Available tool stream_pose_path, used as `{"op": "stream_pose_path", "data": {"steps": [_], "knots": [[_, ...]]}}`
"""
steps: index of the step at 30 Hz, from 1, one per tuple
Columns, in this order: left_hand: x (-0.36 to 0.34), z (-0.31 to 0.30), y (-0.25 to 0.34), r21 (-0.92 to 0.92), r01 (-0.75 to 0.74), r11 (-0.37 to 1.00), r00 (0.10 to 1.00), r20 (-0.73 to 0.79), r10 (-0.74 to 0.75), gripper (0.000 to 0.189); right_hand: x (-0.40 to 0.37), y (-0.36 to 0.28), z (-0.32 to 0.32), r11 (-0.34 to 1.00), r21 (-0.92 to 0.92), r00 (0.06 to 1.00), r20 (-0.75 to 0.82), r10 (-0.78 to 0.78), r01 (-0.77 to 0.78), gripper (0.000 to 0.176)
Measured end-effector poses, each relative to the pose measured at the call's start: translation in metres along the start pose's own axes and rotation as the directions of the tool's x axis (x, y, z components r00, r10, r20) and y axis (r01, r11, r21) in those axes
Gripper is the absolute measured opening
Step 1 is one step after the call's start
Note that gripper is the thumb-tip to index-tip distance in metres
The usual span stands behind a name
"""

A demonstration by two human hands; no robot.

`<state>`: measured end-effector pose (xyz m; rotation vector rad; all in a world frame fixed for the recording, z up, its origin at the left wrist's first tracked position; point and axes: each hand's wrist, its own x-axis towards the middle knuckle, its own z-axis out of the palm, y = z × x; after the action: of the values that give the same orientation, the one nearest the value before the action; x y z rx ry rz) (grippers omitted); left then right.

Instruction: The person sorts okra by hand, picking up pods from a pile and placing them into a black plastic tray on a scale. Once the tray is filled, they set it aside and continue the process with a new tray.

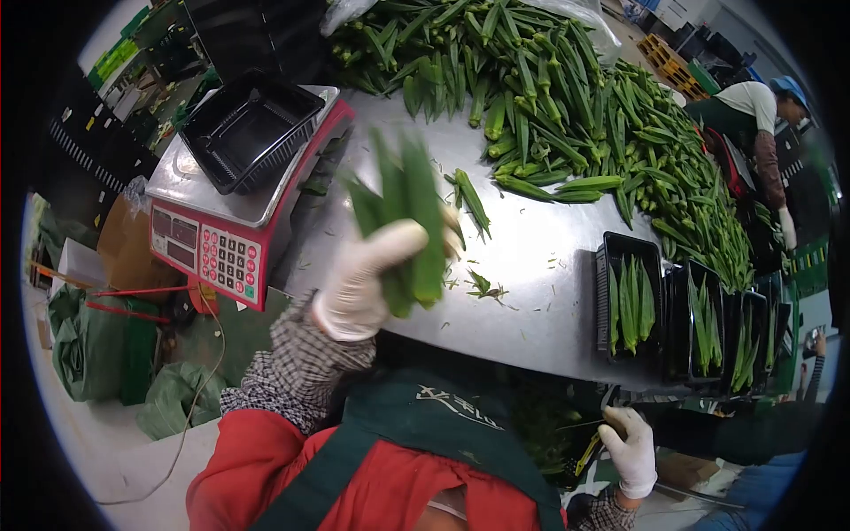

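A bunch of green okra pods (412,230) is held upright in the gloved left hand (376,274), above the near part of the metal counter (540,301). The fingers are closed around the pods, the thumb laid across the front, and both the pods and the hand are slightly blurred. The gloved right hand (630,451) is held low, below the counter's near edge, with its fingers partly curled. A yellow-and-black object (584,453) is seen just beside it; whether it is gripped cannot be told.

A few loose pods (473,203) are lying just to the right of the held bunch, with small green scraps (483,285) scattered nearer the edge. The far side of the counter is covered by a large okra heap (549,106), partly bordered by clear plastic (595,31). At the left, a red-and-silver scale (212,199) is topped by a black tray (252,133), in which no pods are seen. At the right, a row of black packing trays (604,305) is set along the edge, several filled with upright-lying pods. Beyond the heap, a co-worker (748,104) in a blue cap is bent forward.
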<state>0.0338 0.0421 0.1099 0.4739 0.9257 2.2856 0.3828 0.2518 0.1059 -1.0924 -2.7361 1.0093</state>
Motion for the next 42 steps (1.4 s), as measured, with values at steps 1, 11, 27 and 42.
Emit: {"op": "stream_pose_path", "data": {"steps": [1,11,27,42], "knots": [[0.001,0.005,0.019,0.064,-0.155,0.986,0.987,-0.044,0.158,0.048,0.012,-0.026,0.006,0.993,0.091,0.996,0.049,-0.076,0.071,0.028],[0.059,-0.112,0.189,0.428,-0.086,0.9,0.904,-0.346,0.251,0.019,0.148,-0.155,0.097,0.647,0.129,0.654,-0.023,-0.756,0.752,0.021],[-0.023,-0.063,0.002,0.856,-0.512,0.068,0.819,0.463,0.338,0.034,0.38,-0.202,0.053,0.819,-0.06,0.691,-0.504,-0.518,0.571,0.035],[-0.033,-0.105,-0.043,0.893,-0.44,0.093,0.871,0.4,0.286,0.036,0.557,-0.154,0.015,0.935,0.193,0.893,-0.403,-0.201,0.298,0.078]]}}
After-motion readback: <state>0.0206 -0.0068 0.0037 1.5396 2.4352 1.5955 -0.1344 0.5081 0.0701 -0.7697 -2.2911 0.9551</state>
